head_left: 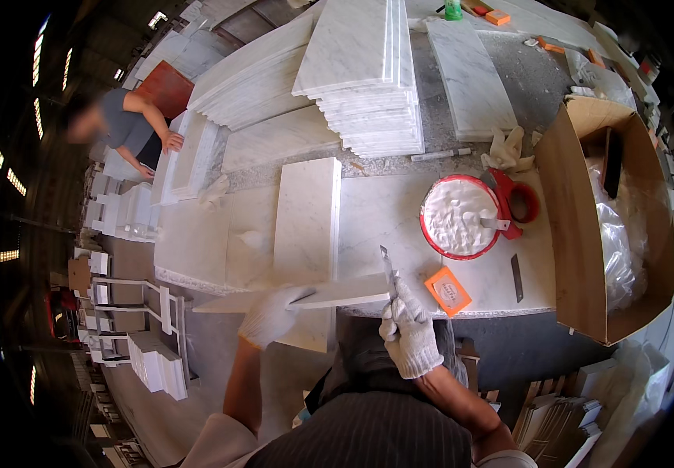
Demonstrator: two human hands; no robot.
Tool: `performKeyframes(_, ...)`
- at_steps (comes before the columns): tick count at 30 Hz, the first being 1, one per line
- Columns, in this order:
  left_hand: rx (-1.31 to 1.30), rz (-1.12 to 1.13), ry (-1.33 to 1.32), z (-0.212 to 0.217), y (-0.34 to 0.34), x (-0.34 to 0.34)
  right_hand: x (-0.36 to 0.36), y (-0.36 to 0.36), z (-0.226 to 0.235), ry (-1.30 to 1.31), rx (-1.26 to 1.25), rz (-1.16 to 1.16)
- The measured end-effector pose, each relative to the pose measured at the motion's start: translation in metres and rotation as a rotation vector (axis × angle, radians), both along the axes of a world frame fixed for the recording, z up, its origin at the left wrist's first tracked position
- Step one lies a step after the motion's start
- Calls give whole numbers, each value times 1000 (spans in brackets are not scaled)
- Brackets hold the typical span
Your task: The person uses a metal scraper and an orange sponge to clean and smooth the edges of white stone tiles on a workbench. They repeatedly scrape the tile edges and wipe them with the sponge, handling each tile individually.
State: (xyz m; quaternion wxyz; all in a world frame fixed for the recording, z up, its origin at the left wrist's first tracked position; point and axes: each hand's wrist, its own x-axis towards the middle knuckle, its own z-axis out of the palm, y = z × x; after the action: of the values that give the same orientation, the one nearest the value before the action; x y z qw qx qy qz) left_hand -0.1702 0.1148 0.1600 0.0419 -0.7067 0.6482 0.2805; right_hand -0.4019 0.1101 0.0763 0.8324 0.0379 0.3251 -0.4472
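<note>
My left hand [269, 316], in a white knit glove, grips the left part of a narrow white marble slab [346, 292]. The slab is held on edge at the table's front, its long side toward me. My right hand [410, 334], also gloved, is closed around a thin metal scraper blade [386, 261]. The blade points up beside the slab's right end; I cannot tell whether it touches. Behind the held piece lies another marble slab [304, 218]. To the right stands a red-rimmed tub of white paste [458, 217] with a putty knife [496, 224] in it.
An orange box [447, 291] and a flat metal blade [517, 278] lie near the front edge. A cardboard carton [555, 210] with plastic stands at right, beside a red tape roll [525, 201]. Stacked marble slabs [372, 86] fill the back. Another person [138, 129] works at far left.
</note>
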Motion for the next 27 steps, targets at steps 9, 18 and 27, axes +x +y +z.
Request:
performKeyframes(9, -36, -31, 1, -3, -1, 5, -2, -10, -2, 0, -67, 55)
performKeyframes(18, -35, 16, 10, -2, -5, 5, -12, -5, 17, -66, -136, 158)
performKeyframes(27, -76, -11, -25, -7, -8, 9, -49, -22, 12, 367, -168, 397)
